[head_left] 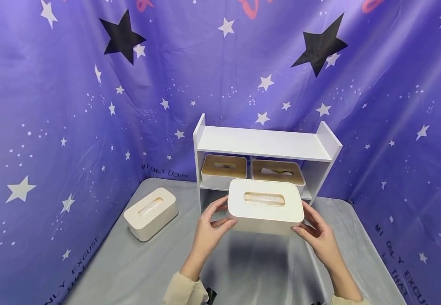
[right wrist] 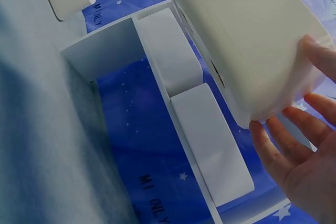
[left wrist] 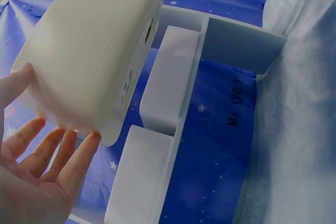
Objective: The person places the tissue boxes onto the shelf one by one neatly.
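Observation:
A cream tissue box (head_left: pixel 266 226) with an oval slot in its lid is held up in front of a white shelf (head_left: pixel 262 142). My left hand (head_left: pixel 209 231) grips its left end, thumb on the near side and fingers around the end. At the opposite end my right hand (head_left: pixel 319 237) grips it the same way. In the left wrist view the box (left wrist: pixel 89 40) fills the upper left, above the fingertips. Two tissue boxes with wood-coloured lids, one on the left (head_left: pixel 224 165) and one on the right (head_left: pixel 277 171), stand on the shelf's middle board, partly hidden by the held box.
Another cream tissue box (head_left: pixel 151 214) lies on the grey cloth-covered table (head_left: pixel 128 271) to the left. A purple star-patterned curtain (head_left: pixel 71 84) surrounds the table at the back and both sides. The shelf's raised side panels (head_left: pixel 328 142) flank its top board.

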The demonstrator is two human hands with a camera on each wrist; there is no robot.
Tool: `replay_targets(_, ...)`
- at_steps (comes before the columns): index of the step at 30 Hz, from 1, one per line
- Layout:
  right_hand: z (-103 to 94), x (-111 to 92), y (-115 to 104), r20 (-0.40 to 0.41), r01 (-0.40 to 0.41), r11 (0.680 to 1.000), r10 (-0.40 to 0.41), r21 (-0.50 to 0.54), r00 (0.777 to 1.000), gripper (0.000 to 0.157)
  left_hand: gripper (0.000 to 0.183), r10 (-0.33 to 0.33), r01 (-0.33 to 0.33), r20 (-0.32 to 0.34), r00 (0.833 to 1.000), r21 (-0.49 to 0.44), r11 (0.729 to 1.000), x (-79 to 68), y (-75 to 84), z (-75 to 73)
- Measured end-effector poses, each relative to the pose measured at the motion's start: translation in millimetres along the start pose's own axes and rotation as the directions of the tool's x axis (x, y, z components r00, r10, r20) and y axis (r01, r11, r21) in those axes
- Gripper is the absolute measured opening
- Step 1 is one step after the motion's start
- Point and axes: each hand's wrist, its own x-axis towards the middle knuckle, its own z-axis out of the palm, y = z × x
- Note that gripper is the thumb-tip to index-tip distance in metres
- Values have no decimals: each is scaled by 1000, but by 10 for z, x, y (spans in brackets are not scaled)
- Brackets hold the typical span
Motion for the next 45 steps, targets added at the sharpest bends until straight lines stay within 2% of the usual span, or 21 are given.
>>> replay_targets(7,17,26,-43,7,7,1000,-7,11,1000,70,60,-6,6,-13,1000,10,1000,-12,42,-21)
replay_targets(15,39,125,-107,10,46,998,-47,53,999,70,60,32,-32,-19,999,17,999,52,117,-60)
replay_targets(22,79,278,-169,16,51,998,-51,30,999,69,58,78,-76,-26,997,47,996,161,198,-137)
replay_targets(30,120,385,-218,19,59,998,-59,1,998,68,57,100,-98,-35,994,63,993,227,287,-205)
replay_targets(37,104,433,-252,16,69,997,-68,-30,998,67,56,100,-97,-43,994,80,992,290,346,-197)
replay_targets(45,97,504,-322,12,55,996,-54,-70,998,66,57,131,-127,-44,990,87,988,353,413,-206)
